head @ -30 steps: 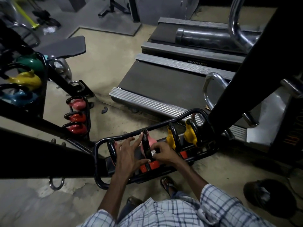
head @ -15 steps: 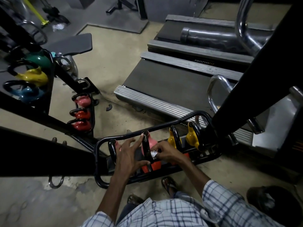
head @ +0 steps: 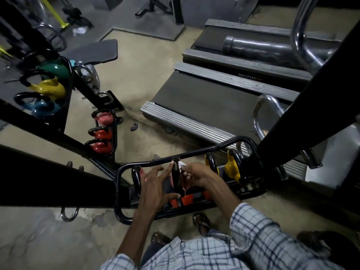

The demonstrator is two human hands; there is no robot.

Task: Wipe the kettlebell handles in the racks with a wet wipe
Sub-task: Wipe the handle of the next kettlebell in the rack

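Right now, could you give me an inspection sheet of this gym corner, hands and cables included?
Surface: bare concrete floor, patchy in places.
Job's things: low black tubular rack holds a pink kettlebell with a black handle and yellow kettlebells; white wet wipe at that handle's top.
Clutter: small dark scrap on the floor.
Hands: left hand touches the handle with straight fingers; right hand pinches the wipe against it.
Cables: nothing seen.
Surroundings: grey treadmills behind; red kettlebells in a side rack.
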